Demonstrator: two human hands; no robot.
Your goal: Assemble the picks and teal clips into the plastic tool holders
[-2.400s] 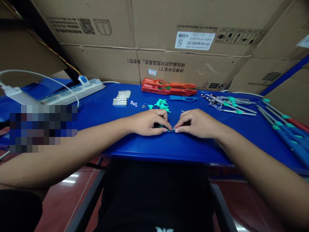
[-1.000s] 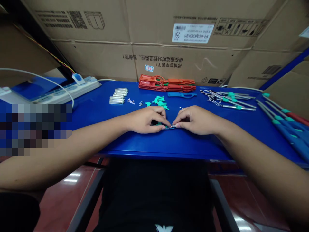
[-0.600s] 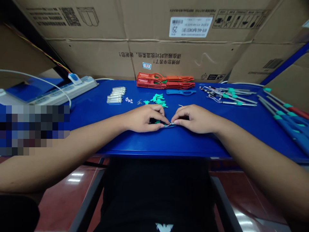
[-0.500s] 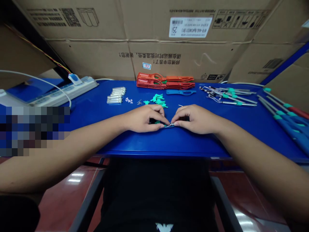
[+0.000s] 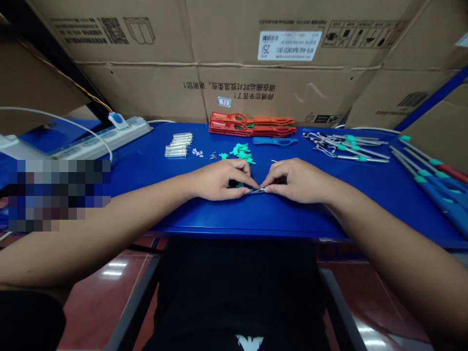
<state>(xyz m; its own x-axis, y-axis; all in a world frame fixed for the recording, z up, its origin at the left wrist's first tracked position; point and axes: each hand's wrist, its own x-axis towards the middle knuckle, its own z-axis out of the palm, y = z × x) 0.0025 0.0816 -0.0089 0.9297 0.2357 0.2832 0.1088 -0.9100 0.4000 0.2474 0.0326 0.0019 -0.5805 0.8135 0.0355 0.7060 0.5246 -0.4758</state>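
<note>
My left hand (image 5: 224,180) is closed in a pinch over a blue plastic handle shell (image 5: 256,191), of which only a short stretch shows between my fingertips. A bit of green plastic (image 5: 239,185) peeks out under the left fingers. Thumb and index finger of my right hand (image 5: 292,180) pinch at the shell's right end, where a small pale part (image 5: 262,189) shows; its kind is hard to make out. The rest of the shell is hidden by the hands. Just beyond the right knuckles, the tip of a thin pale rod (image 5: 274,161) sticks out.
Behind my hands lie green plastic pieces (image 5: 241,152), small pins (image 5: 213,156), clear cylinders (image 5: 178,145), stacked red-orange shells (image 5: 252,124) and a blue shell (image 5: 275,141). Wired metal tubes (image 5: 361,148) and blue-handled pieces (image 5: 438,187) lie right, a power strip (image 5: 106,139) left. Cardboard (image 5: 146,92) stands behind.
The view has shifted slightly. Both hands stay at the same spot on the blue handle shell, with only a slight movement of the fingertips.
</note>
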